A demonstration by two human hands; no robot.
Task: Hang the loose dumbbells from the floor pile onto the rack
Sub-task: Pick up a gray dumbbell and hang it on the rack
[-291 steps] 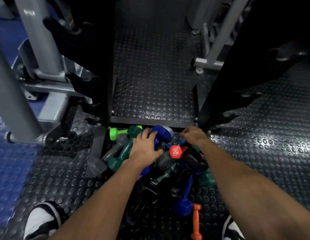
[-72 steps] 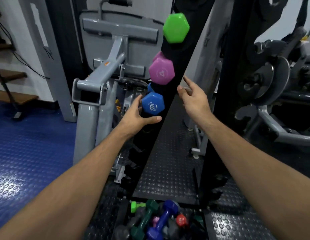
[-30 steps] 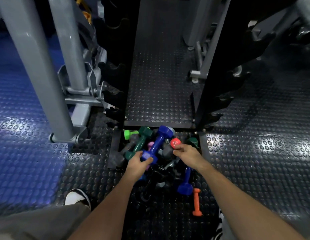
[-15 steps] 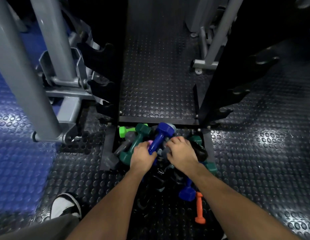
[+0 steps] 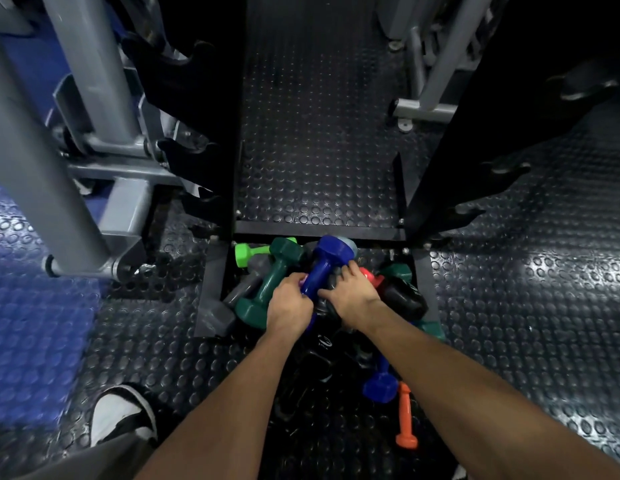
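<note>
A pile of loose dumbbells lies on the floor at the foot of the black rack [image 5: 211,109]. A large blue dumbbell [image 5: 324,263] leans on top of the pile. My left hand [image 5: 289,304] is closed around its lower handle. My right hand [image 5: 351,292] rests on the pile just right of that handle, fingers touching it; what it holds is hidden. Around them lie a dark green dumbbell [image 5: 267,285], a bright green one [image 5: 247,252], a grey one [image 5: 215,315], a red one [image 5: 370,277] and black ones [image 5: 403,299]. The rack's hooks [image 5: 502,168] in view carry nothing.
A second blue dumbbell [image 5: 379,386] and a small orange one [image 5: 405,424] lie nearer to me. Grey machine posts [image 5: 34,161] stand at the left, another machine foot [image 5: 422,110] at the back right. My shoe [image 5: 123,414] is at the lower left on the studded rubber floor.
My left hand has closed further around the blue dumbbell's handle and my right hand has shifted left against it. The red dumbbell, covered before, shows again beside my right hand.
</note>
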